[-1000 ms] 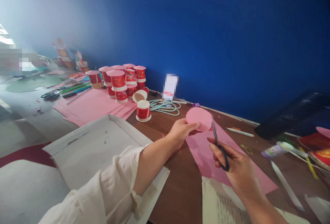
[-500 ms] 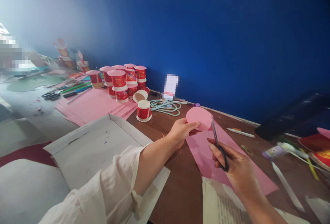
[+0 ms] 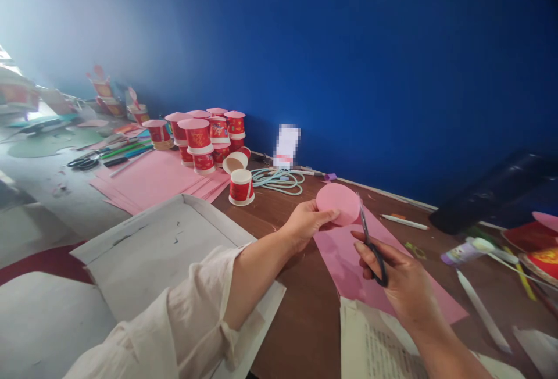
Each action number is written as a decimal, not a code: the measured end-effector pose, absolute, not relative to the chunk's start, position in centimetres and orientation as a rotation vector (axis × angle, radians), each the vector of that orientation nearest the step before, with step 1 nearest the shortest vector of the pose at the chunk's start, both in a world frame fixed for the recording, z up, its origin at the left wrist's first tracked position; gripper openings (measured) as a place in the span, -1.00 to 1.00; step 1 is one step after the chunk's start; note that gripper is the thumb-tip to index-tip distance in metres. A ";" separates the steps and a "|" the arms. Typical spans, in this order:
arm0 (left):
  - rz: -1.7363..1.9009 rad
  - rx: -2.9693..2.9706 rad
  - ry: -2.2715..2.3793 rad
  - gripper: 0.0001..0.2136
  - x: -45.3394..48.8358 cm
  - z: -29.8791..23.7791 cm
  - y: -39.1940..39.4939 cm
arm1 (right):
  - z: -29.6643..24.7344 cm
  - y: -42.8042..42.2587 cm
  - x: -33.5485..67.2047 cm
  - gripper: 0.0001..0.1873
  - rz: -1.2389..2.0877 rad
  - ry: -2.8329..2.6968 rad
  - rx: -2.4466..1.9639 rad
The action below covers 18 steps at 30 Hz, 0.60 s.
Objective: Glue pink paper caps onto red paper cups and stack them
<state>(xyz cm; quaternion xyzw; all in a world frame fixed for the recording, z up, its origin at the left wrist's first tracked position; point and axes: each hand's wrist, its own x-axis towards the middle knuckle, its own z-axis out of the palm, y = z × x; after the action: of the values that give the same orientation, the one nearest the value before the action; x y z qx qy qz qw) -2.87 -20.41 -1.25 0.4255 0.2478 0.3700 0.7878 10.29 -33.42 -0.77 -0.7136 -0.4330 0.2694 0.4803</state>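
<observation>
My left hand (image 3: 307, 225) pinches a round pink paper disc (image 3: 337, 201) at its lower left edge, thumb on top. In my right hand (image 3: 392, 274) is a pair of scissors (image 3: 365, 222), its dark handles round my fingers. The blades point up and lie at the right edge of the disc, looking nearly closed. Below both hands a pink paper sheet (image 3: 361, 268) lies on the brown table (image 3: 300, 321). Part of the disc is hidden by my left thumb.
Red paper cups (image 3: 197, 135) with pink disc tops stand stacked at the left. Near them are an upright cup (image 3: 241, 187), a pale green cable (image 3: 279, 180) and pink sheets (image 3: 161, 178). A glue stick (image 3: 466, 250) and white pen (image 3: 482, 309) lie at the right.
The disc has shifted slightly down and right in my left hand, its edge still at the scissor blades. The whole view has moved a little.
</observation>
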 end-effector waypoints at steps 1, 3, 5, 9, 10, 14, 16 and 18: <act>0.799 0.916 0.538 -0.62 -2.9 -1.3 -20.4 | -0.8 -33.4 10.3 -0.46 0.649 -1.059 -1.739; 0.800 0.907 0.548 -0.64 -2.8 -1.2 -20.4 | -0.9 -33.5 10.2 -0.46 0.641 -1.064 -1.731; 0.801 0.897 0.549 -0.65 -2.9 -1.1 -20.5 | -1.0 -33.5 10.2 -0.46 0.642 -1.061 -1.721; 0.792 0.878 0.533 -0.64 -2.9 -0.9 -20.6 | -1.0 -33.6 10.3 -0.47 0.643 -1.042 -1.711; 0.790 0.875 0.532 -0.64 -2.9 -0.9 -20.6 | -1.0 -33.6 10.2 -0.47 0.643 -1.039 -1.711; 0.784 0.872 0.542 -0.68 -3.0 -0.8 -20.6 | -0.8 -33.5 10.0 -0.49 0.647 -1.026 -1.687; 0.784 0.865 0.545 -0.69 -3.0 -0.7 -20.6 | -0.8 -33.5 9.9 -0.49 0.649 -1.012 -1.667; 0.788 0.855 0.548 -0.69 -3.0 -0.7 -20.6 | -0.8 -33.5 9.9 -0.48 0.649 -1.001 -1.661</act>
<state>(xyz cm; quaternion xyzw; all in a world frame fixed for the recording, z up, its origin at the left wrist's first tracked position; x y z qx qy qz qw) -2.96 -20.64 -0.66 0.3988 0.2554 0.3673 0.8005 9.89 -33.53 -0.83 -0.6931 -0.4178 0.2707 0.5214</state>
